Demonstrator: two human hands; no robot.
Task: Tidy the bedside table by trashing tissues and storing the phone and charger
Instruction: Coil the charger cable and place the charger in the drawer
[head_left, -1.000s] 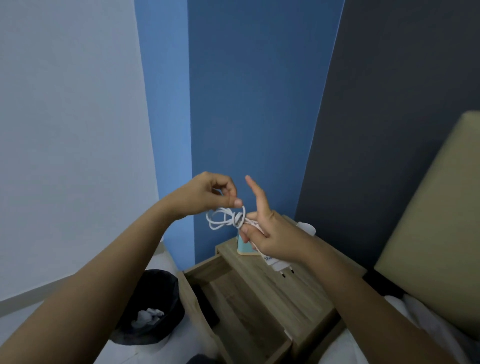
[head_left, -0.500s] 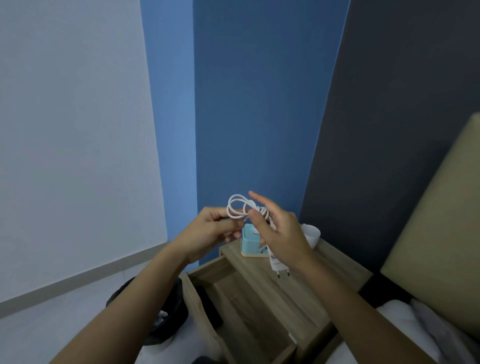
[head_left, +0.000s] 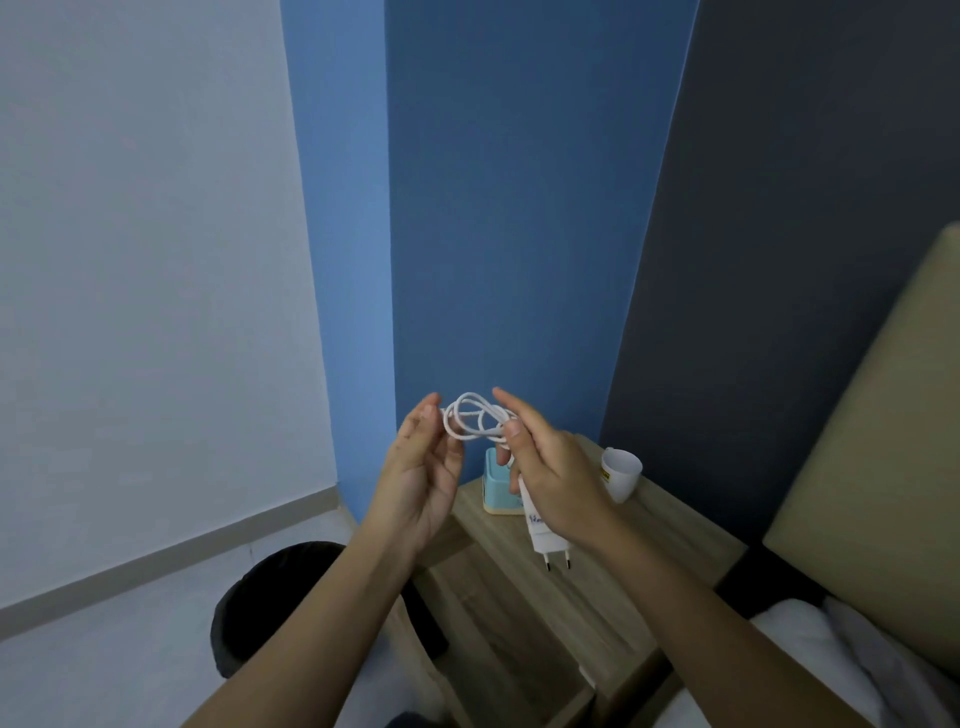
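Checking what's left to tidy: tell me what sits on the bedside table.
On the table: a teal box and a white cup. The hands cover part of the top; no phone shows.

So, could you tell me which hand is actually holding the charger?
The right hand: it grips the charger and pinches its coiled cable; the left hand is open beside it.

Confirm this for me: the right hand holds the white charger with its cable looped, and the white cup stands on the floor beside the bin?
Not quite. In the head view the white cup stands on the bedside table, not the floor. The right hand does hold the charger, cable looped.
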